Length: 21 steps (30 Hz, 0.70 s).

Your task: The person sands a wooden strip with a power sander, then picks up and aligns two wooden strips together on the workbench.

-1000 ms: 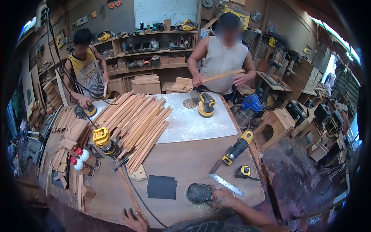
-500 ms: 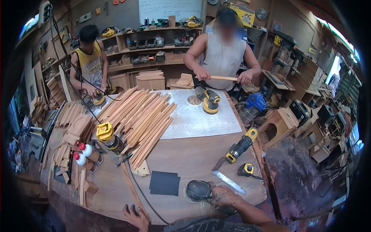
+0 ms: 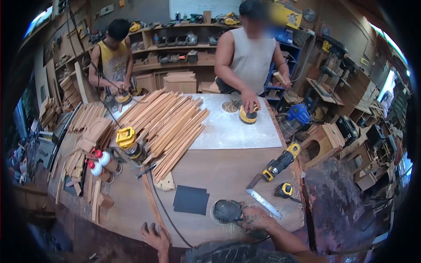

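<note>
My right hand is closed on the side of a dark, dusty sander that sits flat on the wooden tabletop; some of its fingers are hidden. Over at the front edge, my left hand rests with fingers spread beside a long thin wood strip, holding nothing. Dark sandpaper sheets lie overlapped left of the sander. To its right are a metal try square, a yellow-and-black tape measure and a yellow-and-black power tool.
Many wood strips lie piled beyond, near a yellow cordless tool and glue bottles. A cable crosses the table. Across it, one co-worker touches a yellow sander; another works at the left.
My view has shifted slightly; my hands and the dark sander stay in about the same place. The co-worker opposite has moved one hand from a wood strip onto the yellow sander.
</note>
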{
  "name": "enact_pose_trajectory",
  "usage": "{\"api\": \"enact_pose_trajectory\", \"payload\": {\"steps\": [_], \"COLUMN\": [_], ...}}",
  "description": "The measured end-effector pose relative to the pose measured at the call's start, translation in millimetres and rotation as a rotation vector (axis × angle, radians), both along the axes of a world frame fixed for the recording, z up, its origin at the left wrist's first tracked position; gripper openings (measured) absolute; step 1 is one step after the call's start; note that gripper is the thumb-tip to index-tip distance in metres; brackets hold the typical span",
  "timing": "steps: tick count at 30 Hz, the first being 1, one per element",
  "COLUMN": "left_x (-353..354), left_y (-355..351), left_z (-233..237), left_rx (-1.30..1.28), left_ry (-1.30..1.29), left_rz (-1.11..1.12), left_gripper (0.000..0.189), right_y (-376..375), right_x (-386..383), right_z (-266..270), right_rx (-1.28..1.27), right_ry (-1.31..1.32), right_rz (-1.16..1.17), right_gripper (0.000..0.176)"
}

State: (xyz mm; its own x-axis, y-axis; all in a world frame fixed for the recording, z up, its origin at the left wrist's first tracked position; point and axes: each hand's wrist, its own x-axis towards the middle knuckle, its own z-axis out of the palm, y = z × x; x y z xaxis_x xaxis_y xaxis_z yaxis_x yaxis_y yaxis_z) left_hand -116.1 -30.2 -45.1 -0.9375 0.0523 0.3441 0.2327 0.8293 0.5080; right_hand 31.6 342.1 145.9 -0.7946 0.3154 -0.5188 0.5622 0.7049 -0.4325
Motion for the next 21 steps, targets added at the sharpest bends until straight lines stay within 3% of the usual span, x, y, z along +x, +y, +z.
{"api": "enact_pose_trajectory", "payload": {"steps": [7, 16, 19, 21], "left_x": [1, 1, 2, 1], "left_y": [6, 8, 8, 7], "left_z": [17, 13, 17, 17], "left_rx": [0.006, 0.024, -0.036, -0.044], "left_ry": [-0.016, -0.039, -0.048, -0.075], "left_rz": [0.028, 0.049, 0.042, 0.034], "left_gripper": [0.035, 0.037, 0.039, 0.042], "right_y": [-6, -2, -8, -8], "right_x": [-8, -3, -3, -3], "right_z": [9, -2, 10, 11], "right_rx": [0.059, 0.046, 0.017, -0.009], "right_ry": [-0.105, 0.053, 0.117, 0.129], "right_rz": [-0.002, -0.003, -0.018, -0.038], "right_gripper": [0.068, 0.082, 0.066, 0.066]}}
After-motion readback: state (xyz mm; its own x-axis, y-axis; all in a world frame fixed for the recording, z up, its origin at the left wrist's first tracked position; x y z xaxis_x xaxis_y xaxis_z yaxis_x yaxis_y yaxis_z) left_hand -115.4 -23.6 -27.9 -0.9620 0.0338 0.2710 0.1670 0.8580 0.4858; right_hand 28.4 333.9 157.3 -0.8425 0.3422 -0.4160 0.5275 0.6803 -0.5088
